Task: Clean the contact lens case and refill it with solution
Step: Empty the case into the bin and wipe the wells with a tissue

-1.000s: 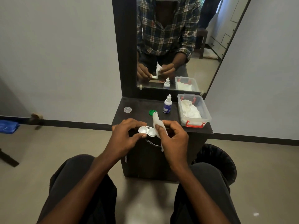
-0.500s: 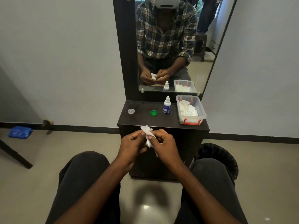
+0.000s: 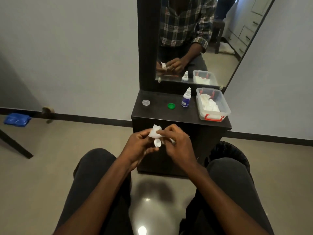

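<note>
Head view: the contact lens case point(image 3: 157, 143) is held in front of the dark cabinet point(image 3: 179, 116), above the person's knees and clear of the cabinet top. Only a small white part of it shows between the two hands; the rest is covered by a white tissue point(image 3: 155, 132). The left hand point(image 3: 138, 146) holds the case from the left, fingers curled around it. The right hand point(image 3: 176, 143) pinches the tissue against the case, fingers curled and close together.

On the cabinet top, well apart from the hands:
- A green cap point(image 3: 171, 105), near the middle.
- A clear cap point(image 3: 146, 102), near the left edge.
- A solution bottle point(image 3: 186, 98), upright, white nozzle, blue label, just right of the green cap.
- A clear plastic box point(image 3: 225, 107) with red latches, at the right edge, containing white tissues.

A mirror point(image 3: 220, 53) stands behind the cabinet top and reflects the hands, bottle and box. A black bin point(image 3: 227, 150) stands on the floor to the right of the cabinet. A blue cloth point(image 3: 16, 119) lies on the floor by the left wall.
</note>
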